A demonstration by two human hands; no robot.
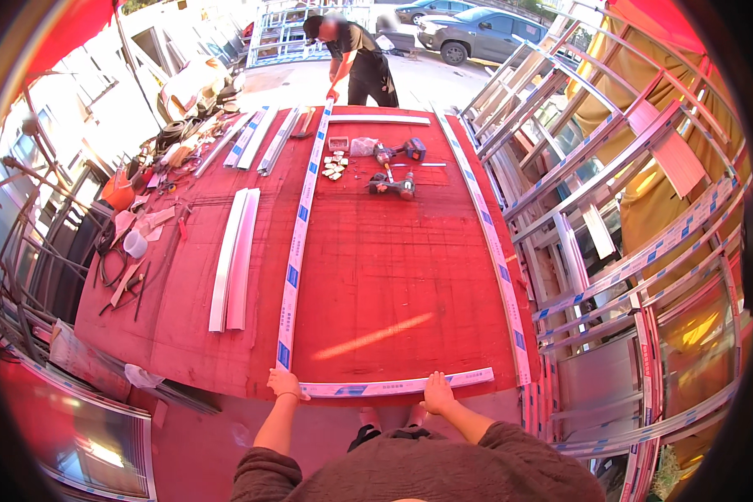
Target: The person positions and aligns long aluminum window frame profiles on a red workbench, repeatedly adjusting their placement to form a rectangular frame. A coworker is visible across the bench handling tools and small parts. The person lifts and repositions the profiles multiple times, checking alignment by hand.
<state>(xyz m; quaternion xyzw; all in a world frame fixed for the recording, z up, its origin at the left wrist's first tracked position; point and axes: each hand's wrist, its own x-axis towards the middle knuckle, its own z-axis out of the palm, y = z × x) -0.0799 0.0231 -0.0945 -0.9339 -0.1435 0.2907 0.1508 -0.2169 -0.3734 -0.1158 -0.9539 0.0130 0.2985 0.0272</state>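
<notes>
A long metal frame profile (297,243), wrapped in white and blue film, runs away from me along the red table. My left hand (286,384) is closed around its near end, where it meets a short film-wrapped profile (368,388) lying along the table's near edge. My right hand (437,393) grips that short profile towards its right part. At the far end of the long profile, a person's hand (333,94) is on it. Another long film-wrapped profile (484,217) lies on the right, its near end close to the short one but apart from it.
Two power drills (393,184) lie on the far half of the red table (376,284), beside small metal pieces (335,165). A loose white profile (378,120) lies crosswise behind them. Bare profiles (236,259) rest on the left. Stacked frames (577,251) stand right of the table.
</notes>
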